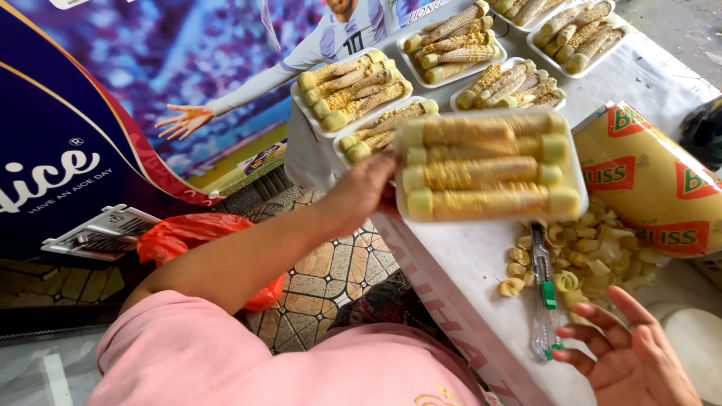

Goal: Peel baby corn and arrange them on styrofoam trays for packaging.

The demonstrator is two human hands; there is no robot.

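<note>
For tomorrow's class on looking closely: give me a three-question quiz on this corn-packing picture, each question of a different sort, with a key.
1. True or false: the left hand holds a white tray of corn above the table.
2. How many cobs lie in that held tray? A) two B) four C) six
3. Fill in: the right hand is open and empty, next to a knife with a clear and ______ handle.

Key: 1 true; 2 B; 3 green. Cut corn ends lie heaped by the knife, and more filled trays stand further back.
</note>
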